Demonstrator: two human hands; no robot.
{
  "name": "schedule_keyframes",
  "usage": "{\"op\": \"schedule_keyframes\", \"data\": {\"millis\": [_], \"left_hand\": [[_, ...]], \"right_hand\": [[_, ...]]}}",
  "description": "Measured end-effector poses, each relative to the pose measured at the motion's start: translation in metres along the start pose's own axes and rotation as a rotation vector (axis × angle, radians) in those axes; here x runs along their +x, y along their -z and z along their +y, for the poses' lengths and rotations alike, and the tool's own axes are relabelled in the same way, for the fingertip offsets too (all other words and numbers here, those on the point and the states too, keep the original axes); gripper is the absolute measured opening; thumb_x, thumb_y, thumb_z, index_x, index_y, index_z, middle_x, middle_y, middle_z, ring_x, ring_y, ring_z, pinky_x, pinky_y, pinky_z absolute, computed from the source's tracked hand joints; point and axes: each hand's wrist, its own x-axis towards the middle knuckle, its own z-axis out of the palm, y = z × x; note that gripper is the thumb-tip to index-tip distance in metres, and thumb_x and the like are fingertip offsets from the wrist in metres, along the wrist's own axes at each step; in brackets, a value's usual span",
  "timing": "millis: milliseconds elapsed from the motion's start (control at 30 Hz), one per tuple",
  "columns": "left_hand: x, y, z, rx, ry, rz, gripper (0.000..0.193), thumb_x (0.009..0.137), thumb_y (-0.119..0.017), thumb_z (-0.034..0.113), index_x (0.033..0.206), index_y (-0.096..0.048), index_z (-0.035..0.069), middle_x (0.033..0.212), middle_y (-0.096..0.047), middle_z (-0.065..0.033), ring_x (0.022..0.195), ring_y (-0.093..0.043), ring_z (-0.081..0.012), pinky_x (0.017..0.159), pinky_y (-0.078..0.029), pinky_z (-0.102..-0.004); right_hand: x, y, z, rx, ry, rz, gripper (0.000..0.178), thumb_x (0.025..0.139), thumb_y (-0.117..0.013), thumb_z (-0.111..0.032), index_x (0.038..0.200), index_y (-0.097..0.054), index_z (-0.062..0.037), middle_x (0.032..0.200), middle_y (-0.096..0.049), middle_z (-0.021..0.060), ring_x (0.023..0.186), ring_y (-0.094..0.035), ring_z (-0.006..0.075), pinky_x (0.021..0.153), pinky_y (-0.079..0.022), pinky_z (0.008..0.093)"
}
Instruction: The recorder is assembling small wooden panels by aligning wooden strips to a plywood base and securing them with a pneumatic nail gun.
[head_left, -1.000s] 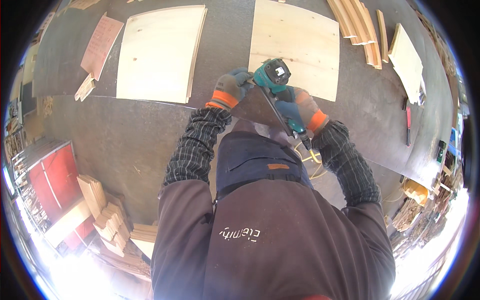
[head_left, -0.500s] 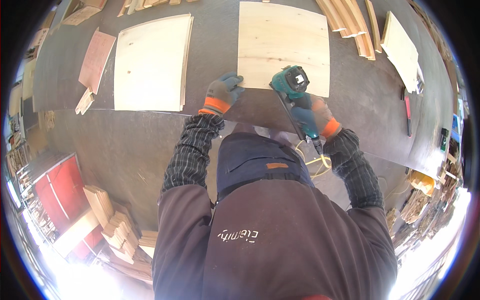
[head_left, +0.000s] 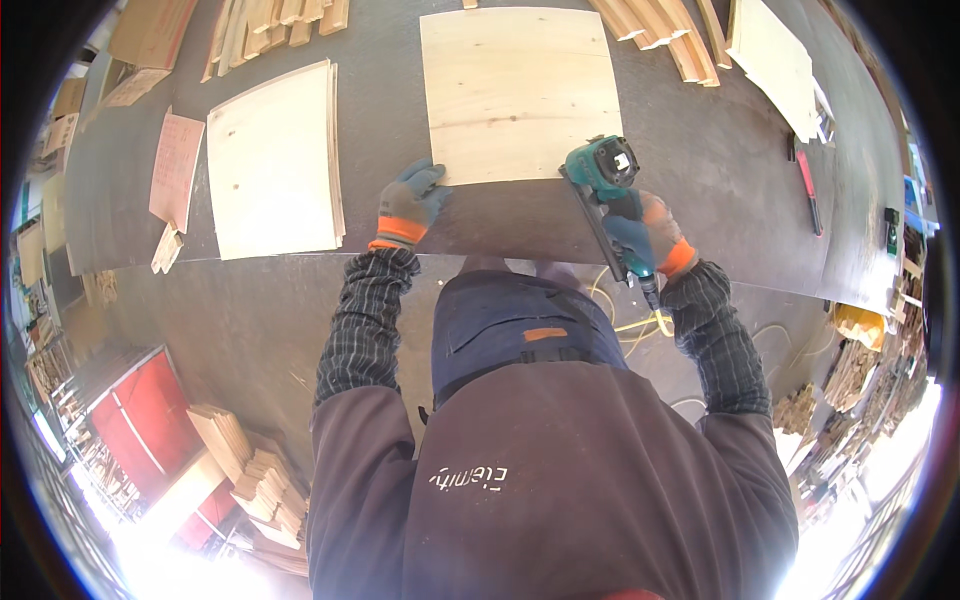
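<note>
A pale plywood panel (head_left: 520, 90) lies on the dark tabletop in front of me. My left hand (head_left: 410, 205), in a grey-blue glove with an orange cuff, has its fingers curled at the panel's near left corner. My right hand (head_left: 655, 230), gloved alike, grips a teal nail gun (head_left: 603, 165) by its handle. The gun's nose is at the panel's near edge, right of the middle; whether it touches the wood I cannot tell. A yellow air hose (head_left: 645, 323) runs from the handle's end toward the floor.
Left of the panel lies a stack of plywood sheets (head_left: 275, 165), beside a pinkish written-on board (head_left: 178, 170). Wooden strips (head_left: 660, 35) and more sheets (head_left: 770, 65) are at the far right. A red-handled tool (head_left: 809, 190) lies on the right. Cut wood (head_left: 265, 480) is piled behind me, left.
The view has tilted and shifted, so the table's contents sit differently in it. The nail gun has moved slightly right relative to the panel. Both hands keep their holds.
</note>
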Motion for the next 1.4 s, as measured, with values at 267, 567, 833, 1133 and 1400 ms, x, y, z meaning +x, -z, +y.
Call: {"op": "schedule_keyframes", "data": {"millis": [267, 567, 833, 1133, 1400], "left_hand": [[0.0, 0.002, 0.0, 0.043, 0.028, 0.046, 0.037, 0.081, -0.087, 0.007, 0.116, -0.079, 0.005, 0.121, -0.076, -0.0161, 0.094, -0.078, -0.027, 0.082, -0.064, -0.0335], [0.001, 0.002, 0.005, 0.026, -0.014, 0.058, 0.036, 0.081, -0.086, 0.004, 0.115, -0.078, 0.003, 0.118, -0.077, -0.0151, 0.091, -0.078, -0.026, 0.08, -0.063, -0.0324], [0.003, 0.005, 0.008, 0.055, -0.068, 0.001, 0.035, 0.081, -0.086, 0.003, 0.115, -0.077, 0.001, 0.117, -0.077, -0.0161, 0.089, -0.078, -0.0258, 0.079, -0.062, -0.0323], [0.001, 0.0, -0.005, 0.063, -0.037, -0.024, 0.038, 0.08, -0.088, 0.005, 0.117, -0.077, 0.002, 0.116, -0.077, -0.0168, 0.094, -0.077, -0.0265, 0.082, -0.063, -0.034], [0.001, 0.008, 0.015, 0.047, -0.045, -0.051, 0.039, 0.08, -0.089, 0.007, 0.117, -0.078, 0.003, 0.117, -0.075, -0.0172, 0.091, -0.076, -0.0261, 0.08, -0.063, -0.0339]], "right_hand": [[-0.005, 0.024, 0.018, -0.046, -0.03, 0.015, 0.027, 0.091, -0.069, -0.015, 0.112, -0.071, 0.0015, 0.082, -0.064, -0.0013, 0.072, -0.057, 0.0087, 0.063, -0.049, 0.0283], [-0.026, 0.041, 0.014, 0.035, -0.06, 0.092, 0.032, 0.09, -0.068, -0.015, 0.118, -0.072, 0.0006, 0.084, -0.065, -0.0003, 0.074, -0.059, 0.0092, 0.064, -0.05, 0.0289], [-0.025, 0.042, 0.025, 0.091, -0.026, 0.041, 0.037, 0.089, -0.068, -0.012, 0.124, -0.07, -0.0007, 0.084, -0.062, -0.0023, 0.071, -0.059, 0.0084, 0.062, -0.049, 0.0276], [-0.054, 0.099, 0.07, -0.26, 0.103, 0.341, 0.034, 0.089, -0.068, -0.019, 0.12, -0.073, -0.0067, 0.083, -0.069, 0.0044, 0.073, -0.063, 0.0156, 0.068, -0.053, 0.0354], [-0.038, 0.179, 0.159, -0.868, -0.031, 0.704, 0.038, 0.092, -0.069, -0.026, 0.126, -0.07, -0.0113, 0.113, -0.076, 0.0202, 0.102, -0.073, 0.0413, 0.086, -0.057, 0.0505]]}}
